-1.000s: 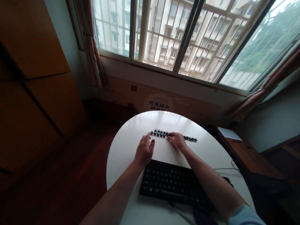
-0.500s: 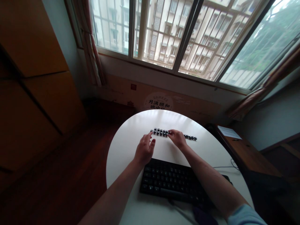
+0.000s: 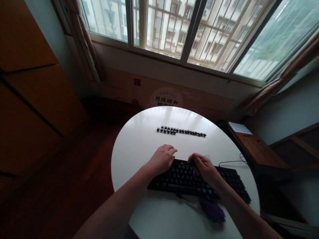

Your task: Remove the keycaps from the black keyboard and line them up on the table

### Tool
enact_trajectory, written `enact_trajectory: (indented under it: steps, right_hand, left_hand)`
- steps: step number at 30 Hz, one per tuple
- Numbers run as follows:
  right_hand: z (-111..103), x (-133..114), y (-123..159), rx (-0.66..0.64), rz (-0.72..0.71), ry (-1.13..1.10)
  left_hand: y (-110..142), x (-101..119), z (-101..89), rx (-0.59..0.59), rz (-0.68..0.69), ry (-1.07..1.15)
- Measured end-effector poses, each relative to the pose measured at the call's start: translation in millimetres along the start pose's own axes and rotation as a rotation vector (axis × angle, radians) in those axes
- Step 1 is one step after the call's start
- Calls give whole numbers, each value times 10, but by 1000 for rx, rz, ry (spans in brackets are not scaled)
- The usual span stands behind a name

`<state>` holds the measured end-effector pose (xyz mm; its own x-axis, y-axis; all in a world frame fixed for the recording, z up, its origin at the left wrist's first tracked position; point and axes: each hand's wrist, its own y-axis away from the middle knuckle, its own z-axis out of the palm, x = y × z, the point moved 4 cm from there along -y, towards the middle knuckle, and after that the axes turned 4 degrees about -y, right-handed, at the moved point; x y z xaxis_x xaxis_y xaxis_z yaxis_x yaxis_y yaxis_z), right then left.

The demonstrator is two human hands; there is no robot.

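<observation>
A black keyboard (image 3: 185,181) lies across the white round table, its top edge partly behind my hands. My left hand (image 3: 164,157) is over its upper left part, fingers stretched forward and holding nothing I can see. My right hand (image 3: 200,164) is closed above the upper middle keys. Thin wire loops stick out past its knuckles, and they look like part of a wire keycap puller (image 3: 207,157). Farther back, several loose black keycaps (image 3: 171,130) stand in a row, doubled up at the left end.
A purple cloth-like thing (image 3: 213,210) lies at the keyboard's near edge. A thin cable (image 3: 230,161) runs off to the right. The round table (image 3: 132,146) has a curved edge. At the right stands a wooden desk (image 3: 261,149) with a paper sheet (image 3: 240,128).
Both hands have drawn back from the keycap row to the keyboard. The right hand has left the row and now holds the wire puller. The view has tilted down slightly.
</observation>
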<state>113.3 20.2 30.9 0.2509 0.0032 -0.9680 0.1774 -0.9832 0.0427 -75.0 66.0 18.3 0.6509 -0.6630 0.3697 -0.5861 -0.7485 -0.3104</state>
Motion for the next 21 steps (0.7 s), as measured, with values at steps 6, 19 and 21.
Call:
enact_trajectory:
  steps: [6,19,21]
  right_hand:
    - [112,231,-62,125,11,-86]
    - [127,231,-162,228,110,-133]
    - [157,249,-160,210,78,-93]
  left_hand:
    - [8,1,123,-83,23,-19]
    - [4,-10,128,-91,7,-8]
    - [6,-12,126,-94,10,-6]
